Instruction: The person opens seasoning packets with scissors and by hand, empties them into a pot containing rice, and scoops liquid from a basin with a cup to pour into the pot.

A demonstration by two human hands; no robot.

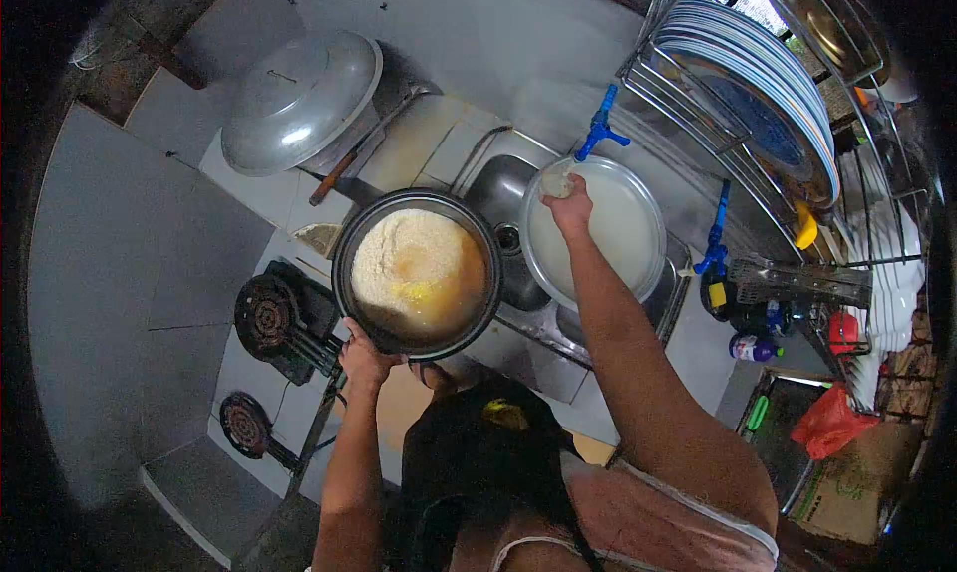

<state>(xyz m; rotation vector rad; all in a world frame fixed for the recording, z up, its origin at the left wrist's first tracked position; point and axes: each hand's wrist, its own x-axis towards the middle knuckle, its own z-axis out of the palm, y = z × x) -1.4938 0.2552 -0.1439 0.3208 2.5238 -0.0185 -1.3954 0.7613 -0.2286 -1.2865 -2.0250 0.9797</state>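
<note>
My left hand grips the near rim of a dark round pot. Inside the pot lies a pale grainy heap with a yellow patch, beside brownish liquid. My right hand is closed on a small clear cup at the upper left edge of a wide metal basin. Cloudy whitish liquid fills the basin, which rests over the sink. Just above it is a blue tap.
A big lidded metal pot and a wooden-handled tool stand upper left. Two burners are at the left. At the right are a rack of plates, a second blue tap, bottles and a red bag.
</note>
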